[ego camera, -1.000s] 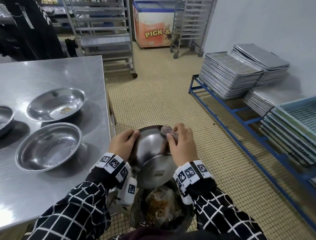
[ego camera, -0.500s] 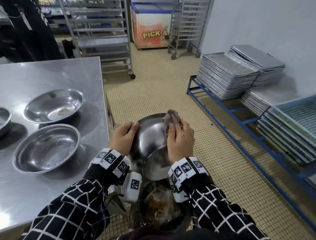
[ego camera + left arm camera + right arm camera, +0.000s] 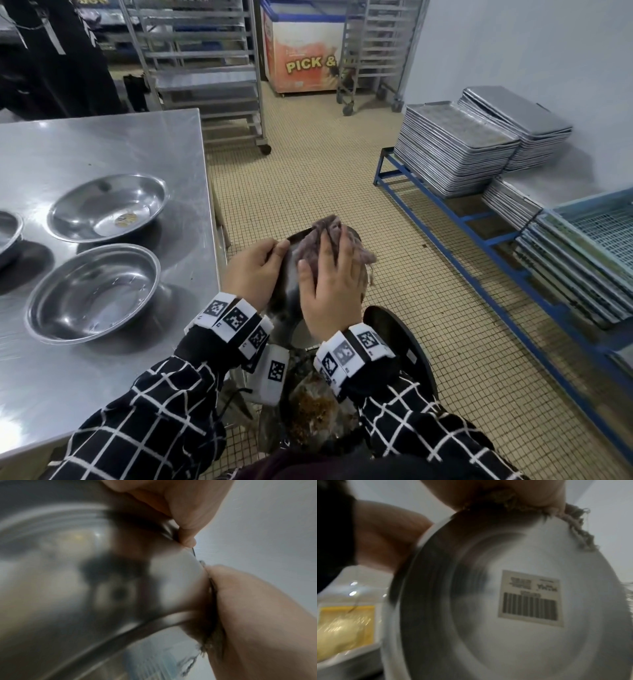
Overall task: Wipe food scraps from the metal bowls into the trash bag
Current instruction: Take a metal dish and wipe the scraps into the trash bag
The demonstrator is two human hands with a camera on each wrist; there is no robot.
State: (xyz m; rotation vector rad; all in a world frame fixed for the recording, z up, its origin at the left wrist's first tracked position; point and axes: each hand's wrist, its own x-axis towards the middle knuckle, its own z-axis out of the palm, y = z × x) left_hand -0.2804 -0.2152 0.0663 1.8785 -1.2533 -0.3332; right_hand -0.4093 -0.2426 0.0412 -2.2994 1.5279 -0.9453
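Observation:
Over the trash bag [image 3: 315, 414], which holds brown scraps, a metal bowl [image 3: 289, 294] is tipped up on edge. My left hand [image 3: 267, 253] grips its left rim, thumb and fingers pinching the edge [image 3: 187, 524]. My right hand [image 3: 329, 263] holds a greyish cloth [image 3: 325, 226] against the bowl's upper rim, and the cloth bunches out past the fingertips. The right wrist view shows the bowl's inside [image 3: 488, 628] with a barcode label [image 3: 530, 597] and the cloth [image 3: 573, 520] at the top edge. No scraps show in the part of the bowl that I can see.
A steel table [image 3: 102, 144] stands on the left with two metal bowls [image 3: 92, 291] [image 3: 106, 205] and part of a third at its edge. The bin's dark rim [image 3: 404, 335] lies below my right wrist. Stacked trays [image 3: 455, 150] sit on a blue rack to the right.
My right hand has slid the cloth upward from the bowl's right side to its top rim. The bowl has tipped more upright and risen a little. My left hand keeps its grip.

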